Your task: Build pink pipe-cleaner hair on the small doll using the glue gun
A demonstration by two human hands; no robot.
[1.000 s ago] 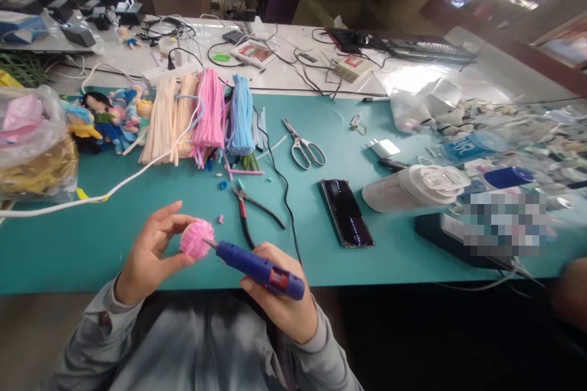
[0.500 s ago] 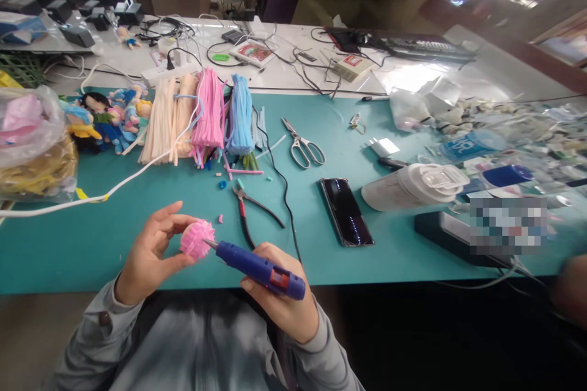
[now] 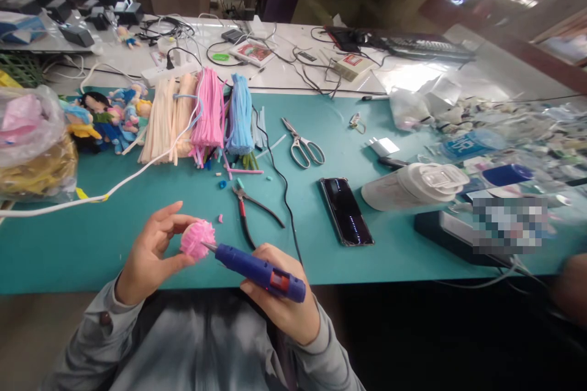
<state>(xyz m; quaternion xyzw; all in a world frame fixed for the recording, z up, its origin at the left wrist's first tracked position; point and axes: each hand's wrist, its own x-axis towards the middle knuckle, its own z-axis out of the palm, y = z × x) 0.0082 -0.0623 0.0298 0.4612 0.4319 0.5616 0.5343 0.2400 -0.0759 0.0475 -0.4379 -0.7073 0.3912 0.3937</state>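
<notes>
1 glue gun [image 3: 254, 269] points left; long axis slants toward pink ball [image 3: 197, 240]

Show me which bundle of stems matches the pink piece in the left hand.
The pink bundle, between the peach bundles and the blue bundle. It alone shares the pink of the piece in the left hand.

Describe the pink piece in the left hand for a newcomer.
Find the green tabletop, then the left hand near its front edge. That hand holds the pink piece, with the blue glue gun aimed at it from the right. The piece is round and ruffled, unlike the straight pink bundle farther back.
</notes>
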